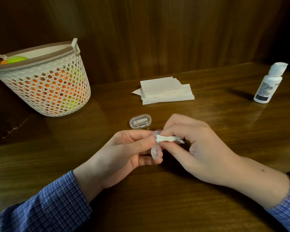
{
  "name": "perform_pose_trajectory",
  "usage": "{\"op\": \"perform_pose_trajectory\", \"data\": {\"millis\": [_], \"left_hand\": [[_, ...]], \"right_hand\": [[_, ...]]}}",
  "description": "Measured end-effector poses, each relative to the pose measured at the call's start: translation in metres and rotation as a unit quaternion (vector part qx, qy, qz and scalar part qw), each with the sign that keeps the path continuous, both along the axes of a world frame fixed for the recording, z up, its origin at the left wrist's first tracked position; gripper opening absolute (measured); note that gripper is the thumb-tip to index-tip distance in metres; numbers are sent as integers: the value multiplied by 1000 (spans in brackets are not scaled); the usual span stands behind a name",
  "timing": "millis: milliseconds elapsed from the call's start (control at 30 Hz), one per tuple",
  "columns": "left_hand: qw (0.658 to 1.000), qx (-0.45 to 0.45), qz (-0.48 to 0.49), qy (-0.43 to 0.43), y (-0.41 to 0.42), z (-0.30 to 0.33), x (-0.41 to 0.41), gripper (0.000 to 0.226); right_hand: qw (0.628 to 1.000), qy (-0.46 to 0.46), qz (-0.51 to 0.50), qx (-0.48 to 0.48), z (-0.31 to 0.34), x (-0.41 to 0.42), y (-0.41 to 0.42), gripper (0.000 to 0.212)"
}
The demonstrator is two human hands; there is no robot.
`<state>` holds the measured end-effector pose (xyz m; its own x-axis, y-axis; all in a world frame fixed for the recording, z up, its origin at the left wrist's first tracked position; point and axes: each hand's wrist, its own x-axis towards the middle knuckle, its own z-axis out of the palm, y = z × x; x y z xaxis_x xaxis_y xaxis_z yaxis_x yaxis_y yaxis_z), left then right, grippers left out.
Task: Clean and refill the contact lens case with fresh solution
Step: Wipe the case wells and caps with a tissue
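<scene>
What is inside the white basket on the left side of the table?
Through the holes of the basket orange and yellow-green things show, and one green piece peeks above the rim. What they are cannot be told; the basket's bottom is hidden.

- dark brown wooden table, polished, pretty glossy
- small clear plastic lens case, smooth and shiny
- twisted white paper tissue, soft matt
- white perforated plastic basket, matt
- checked blue cloth sleeves
</scene>
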<state>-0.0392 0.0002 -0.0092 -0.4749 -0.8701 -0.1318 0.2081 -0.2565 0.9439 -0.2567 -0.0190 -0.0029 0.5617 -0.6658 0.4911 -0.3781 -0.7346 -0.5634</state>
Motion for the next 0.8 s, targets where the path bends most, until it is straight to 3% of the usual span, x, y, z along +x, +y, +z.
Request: {"op": "perform_pose_trajectory", "data": {"millis": [100,233,333,433,600,800], "left_hand": [[998,-44,40,-14,2,-1,-1,31],[971,-166,129,-113,7,-1,-3,28],[917,-306,158,-202,11,-1,-4,31],[871,-387,195,-232,13,-3,-6,33],[733,-550,219,-335,12,3,-6,31],[668,-629,194,-347,7,3,-2,31]], "right_hand": [[994,-12,-4,106,4,2,3,19],[949,-62,40,307,12,-2,1,26],[895,-117,62,425,11,-1,0,27],[810,-190,80,549,10,2,-2,23],[681,-272,97,672,10,2,-4,38],[601,-295,125,732,12,-2,-5,23]]}}
